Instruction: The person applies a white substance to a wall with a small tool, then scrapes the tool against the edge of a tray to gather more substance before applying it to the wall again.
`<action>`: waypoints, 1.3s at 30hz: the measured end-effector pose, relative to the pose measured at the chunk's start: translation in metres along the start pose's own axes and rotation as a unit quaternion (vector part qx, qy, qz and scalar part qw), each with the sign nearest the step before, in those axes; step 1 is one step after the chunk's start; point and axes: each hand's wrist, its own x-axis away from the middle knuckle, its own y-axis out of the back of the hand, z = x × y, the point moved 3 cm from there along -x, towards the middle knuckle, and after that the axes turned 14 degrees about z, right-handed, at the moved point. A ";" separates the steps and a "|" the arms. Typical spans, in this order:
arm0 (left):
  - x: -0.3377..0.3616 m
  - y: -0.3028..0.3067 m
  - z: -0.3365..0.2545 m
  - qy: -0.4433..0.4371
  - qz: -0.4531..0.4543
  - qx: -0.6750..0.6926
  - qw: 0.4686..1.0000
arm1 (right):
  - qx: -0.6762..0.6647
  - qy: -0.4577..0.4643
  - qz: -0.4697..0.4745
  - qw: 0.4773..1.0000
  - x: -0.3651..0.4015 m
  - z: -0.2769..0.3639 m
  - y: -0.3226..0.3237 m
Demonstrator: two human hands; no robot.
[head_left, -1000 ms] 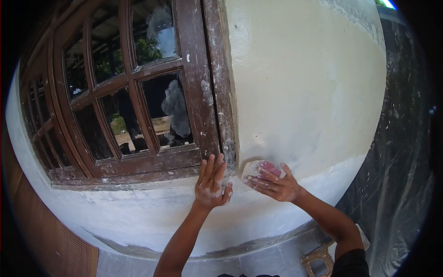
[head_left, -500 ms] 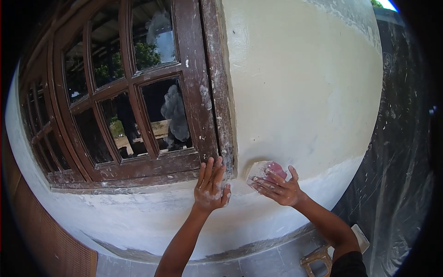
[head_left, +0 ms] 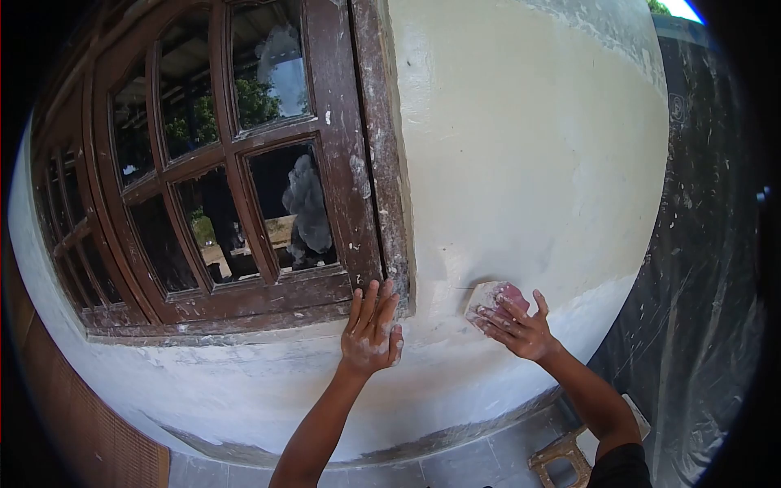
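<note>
My left hand (head_left: 372,329), dusted with white, lies with fingers extended against the lower right corner of the brown window frame (head_left: 277,297). To the right, my right hand (head_left: 525,327) presses a pale and dark-pink pad (head_left: 498,301) flat on the cream wall (head_left: 521,163). Its fingers spread over the pad, and their tips are coated white. The wall surface under the pad is hidden. White smears mark the window's wood and glass.
A dark plastic sheet (head_left: 691,244) hangs at the right, beyond the wall's edge. Below it, a small stool (head_left: 561,455) stands on the grey tiled floor (head_left: 464,468). A brown woven panel (head_left: 106,423) is at the lower left.
My right hand and the pad have slid a little to the right along the wall. My left hand stays in about the same place.
</note>
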 end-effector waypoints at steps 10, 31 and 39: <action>0.004 0.001 0.000 -0.005 0.012 -0.013 1.000 | -0.006 0.058 0.032 0.998 -0.028 0.020 -0.017; -0.002 0.024 0.013 -0.013 0.103 0.069 0.992 | -0.129 -0.460 -0.074 0.875 -0.120 0.062 0.033; 0.000 0.019 0.012 -0.053 0.102 0.089 0.989 | -0.158 -0.509 0.014 0.846 -0.083 0.183 0.004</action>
